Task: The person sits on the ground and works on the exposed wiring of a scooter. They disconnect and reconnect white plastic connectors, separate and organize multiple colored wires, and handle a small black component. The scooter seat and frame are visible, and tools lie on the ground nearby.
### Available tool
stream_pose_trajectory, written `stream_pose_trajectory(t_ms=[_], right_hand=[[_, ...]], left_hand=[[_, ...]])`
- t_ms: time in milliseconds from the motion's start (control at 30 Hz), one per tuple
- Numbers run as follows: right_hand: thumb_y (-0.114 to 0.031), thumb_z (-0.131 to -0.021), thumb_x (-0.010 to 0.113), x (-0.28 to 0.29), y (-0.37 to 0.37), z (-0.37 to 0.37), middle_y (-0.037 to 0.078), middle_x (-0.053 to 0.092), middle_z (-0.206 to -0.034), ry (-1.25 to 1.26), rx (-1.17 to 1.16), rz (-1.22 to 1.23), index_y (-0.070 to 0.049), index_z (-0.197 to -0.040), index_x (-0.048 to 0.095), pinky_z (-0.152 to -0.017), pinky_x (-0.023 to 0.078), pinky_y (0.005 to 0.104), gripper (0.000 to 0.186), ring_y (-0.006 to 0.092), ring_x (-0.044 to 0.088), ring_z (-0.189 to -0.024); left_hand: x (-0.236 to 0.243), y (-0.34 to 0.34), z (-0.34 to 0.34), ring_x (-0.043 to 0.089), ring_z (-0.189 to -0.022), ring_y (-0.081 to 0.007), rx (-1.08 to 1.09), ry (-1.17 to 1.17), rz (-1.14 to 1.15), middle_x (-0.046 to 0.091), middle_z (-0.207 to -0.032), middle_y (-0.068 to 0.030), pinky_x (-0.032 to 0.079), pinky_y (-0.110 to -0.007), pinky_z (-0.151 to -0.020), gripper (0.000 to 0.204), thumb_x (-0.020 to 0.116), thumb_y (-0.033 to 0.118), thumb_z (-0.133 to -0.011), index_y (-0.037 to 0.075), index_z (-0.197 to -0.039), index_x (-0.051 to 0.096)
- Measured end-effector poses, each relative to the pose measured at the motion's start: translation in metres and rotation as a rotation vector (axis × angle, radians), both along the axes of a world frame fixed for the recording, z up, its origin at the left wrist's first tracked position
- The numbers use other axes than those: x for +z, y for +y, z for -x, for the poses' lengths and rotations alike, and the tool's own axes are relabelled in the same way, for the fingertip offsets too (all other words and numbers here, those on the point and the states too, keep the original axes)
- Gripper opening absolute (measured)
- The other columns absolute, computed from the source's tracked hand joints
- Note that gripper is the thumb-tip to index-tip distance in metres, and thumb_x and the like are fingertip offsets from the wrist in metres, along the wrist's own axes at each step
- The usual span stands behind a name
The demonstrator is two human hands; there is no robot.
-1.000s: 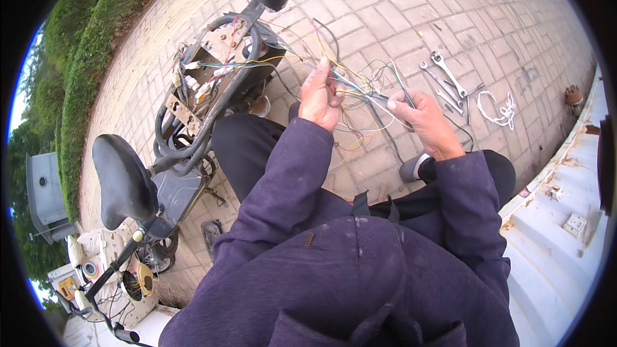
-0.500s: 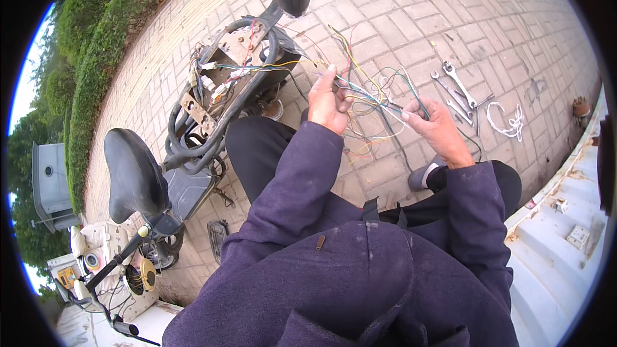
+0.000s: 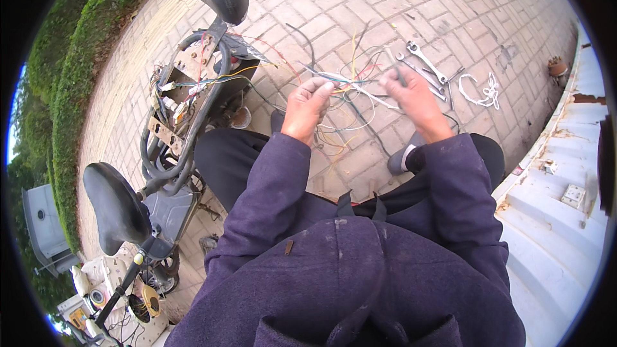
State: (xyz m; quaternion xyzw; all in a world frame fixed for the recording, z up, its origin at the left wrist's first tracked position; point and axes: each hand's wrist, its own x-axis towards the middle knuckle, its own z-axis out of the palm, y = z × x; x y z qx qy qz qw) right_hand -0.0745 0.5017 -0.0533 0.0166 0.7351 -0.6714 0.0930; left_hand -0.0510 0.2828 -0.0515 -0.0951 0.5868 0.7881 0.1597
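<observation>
My left hand (image 3: 307, 110) is closed, thumb and finger pinching a bundle of thin coloured wires (image 3: 347, 83). My right hand (image 3: 419, 104), blurred by motion, is curled at the other side of the bundle; a smeared dark strand, which looks like a wire, sticks up from its fingers. Below and between the hands, loose white, yellow, red and black wires spread over the paving. On the left stands a stripped electric scooter frame (image 3: 186, 167), its bay open with white connectors (image 3: 170, 104) and wires. A blue and a yellow wire run from that bay toward my left hand.
Right of my hands lie several wrenches (image 3: 424, 64) and a coil of white cord (image 3: 488, 93). Black saddles (image 3: 116, 209) sit on the scooter, with handlebars at lower left. A white metal panel (image 3: 546, 218) edges the right side; a hedge (image 3: 83, 64) lines the far left.
The view has shifted, so the scooter sits farther left. My right hand has turned and its fingers have moved up. My left hand keeps its pinch on the wires, lower in the view.
</observation>
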Motion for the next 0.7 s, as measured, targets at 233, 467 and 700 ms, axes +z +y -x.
stream_pose_trajectory(t_ms=[233,467,700], right_hand=[[-0.015,-0.094,0.064,-0.002,-0.006,0.004,-0.005,0.062,-0.085,-0.036,0.083,0.017,-0.003,-0.118,0.066,-0.067,0.041,0.0194,0.027,0.0011,0.052,-0.075],[-0.033,-0.09,0.067,0.005,0.003,-0.001,0.004,0.066,-0.088,-0.026,0.138,-0.285,-0.001,-0.101,0.068,-0.077,0.048,0.0355,0.034,0.0164,0.059,-0.08],[-0.026,-0.092,0.068,0.01,0.088,0.04,-0.006,0.045,-0.062,-0.163,-0.278,0.325,-0.005,-0.106,0.069,-0.042,0.026,0.0213,0.026,0.0035,0.035,-0.048]], left_hand=[[-0.004,0.009,-0.004,0.05,-0.071,-0.001,-0.024,0.187,0.12,0.067,-0.094,0.0006,0.037,-0.017,-0.062,0.024,0.065,0.01,-0.094,0.001,-0.116,0.066],[-0.009,-0.027,-0.003,0.048,-0.064,0.0006,0.057,0.071,0.118,0.065,-0.086,0.0058,0.037,-0.015,-0.058,0.021,0.067,0.008,-0.091,0.002,-0.111,0.066],[0.004,-0.096,-0.001,0.04,-0.049,-0.0006,0.504,0.023,0.149,0.053,-0.068,0.0073,0.026,-0.018,-0.041,0.019,0.067,0.01,-0.091,0.006,-0.109,0.065]])
